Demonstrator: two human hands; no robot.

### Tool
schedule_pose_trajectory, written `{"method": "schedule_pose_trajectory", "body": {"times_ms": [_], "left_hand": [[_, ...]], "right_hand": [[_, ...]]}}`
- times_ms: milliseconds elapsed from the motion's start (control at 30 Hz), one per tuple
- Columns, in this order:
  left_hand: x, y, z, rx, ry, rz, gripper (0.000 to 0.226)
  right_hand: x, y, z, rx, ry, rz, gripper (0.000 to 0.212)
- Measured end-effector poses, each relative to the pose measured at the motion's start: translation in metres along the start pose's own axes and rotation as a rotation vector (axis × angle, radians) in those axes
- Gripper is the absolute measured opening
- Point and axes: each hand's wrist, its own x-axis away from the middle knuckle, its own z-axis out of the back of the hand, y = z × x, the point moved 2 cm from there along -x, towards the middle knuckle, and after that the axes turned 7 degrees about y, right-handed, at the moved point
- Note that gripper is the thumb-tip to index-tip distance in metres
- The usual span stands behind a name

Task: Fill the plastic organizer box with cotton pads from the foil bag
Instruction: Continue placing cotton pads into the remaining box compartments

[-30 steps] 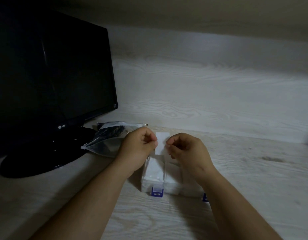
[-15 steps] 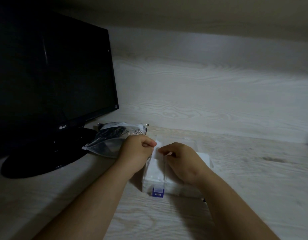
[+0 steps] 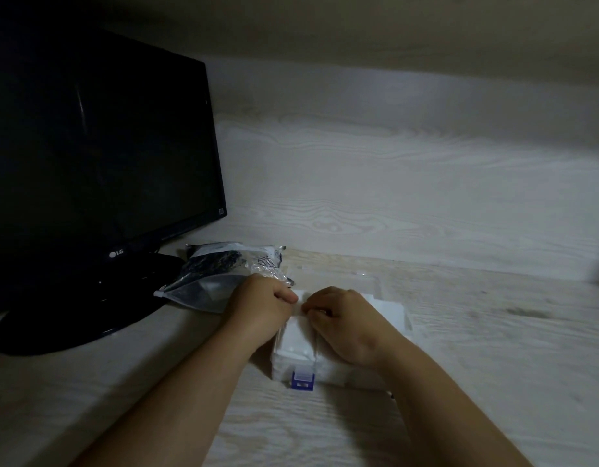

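Head cam: one clear organizer box (image 3: pixel 330 371) with one blue latch (image 3: pixel 302 381) sits near the middle of the desk (image 3: pixel 476 332), already packed with white pads. Two hands are curled over it, the left hand (image 3: pixel 261 308) and right hand (image 3: pixel 347 326) both pinching a single cotton pad (image 3: pixel 301 294) between their fingertips. One foil bag (image 3: pixel 210 284) lies just left of the box, beside one black monitor (image 3: pixel 99 156).

Dim desk nook in a home or small office. A black LG monitor (image 3: pixel 99 146) stands at the left on a pale wood-grain surface (image 3: pixel 493 332), with a matching back panel (image 3: pixel 392 180) and an overhanging shelf (image 3: pixel 392 28) above.
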Motion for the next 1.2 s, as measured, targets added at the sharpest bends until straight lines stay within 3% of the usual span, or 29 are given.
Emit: {"method": "schedule_pose_trajectory", "body": {"times_ms": [200, 600, 767, 900, 1000, 1200], "left_hand": [[0.0, -0.002, 0.001, 0.018, -0.037, 0.007, 0.026], [0.002, -0.004, 0.005, 0.005, -0.016, 0.044, 0.022], [0.0, -0.005, 0.018, -0.257, 0.112, 0.0, 0.028], [-0.007, -0.025, 0.018, -0.561, -0.01, 0.008, 0.037], [-0.014, -0.039, 0.021, -0.609, -0.091, 0.037, 0.05], [-0.017, -0.043, 0.024, -0.612, -0.067, 0.021, 0.045]], "right_hand": [[0.001, 0.001, 0.003, 0.006, 0.035, 0.006, 0.025], [0.003, -0.001, 0.005, 0.005, 0.05, 0.012, 0.025], [0.006, 0.0, 0.013, -0.09, 0.141, -0.056, 0.029], [0.007, 0.004, 0.015, -0.106, 0.137, -0.074, 0.03], [0.008, 0.008, 0.016, -0.123, 0.155, -0.087, 0.028], [0.009, 0.011, 0.016, -0.12, 0.159, -0.096, 0.027]]}}
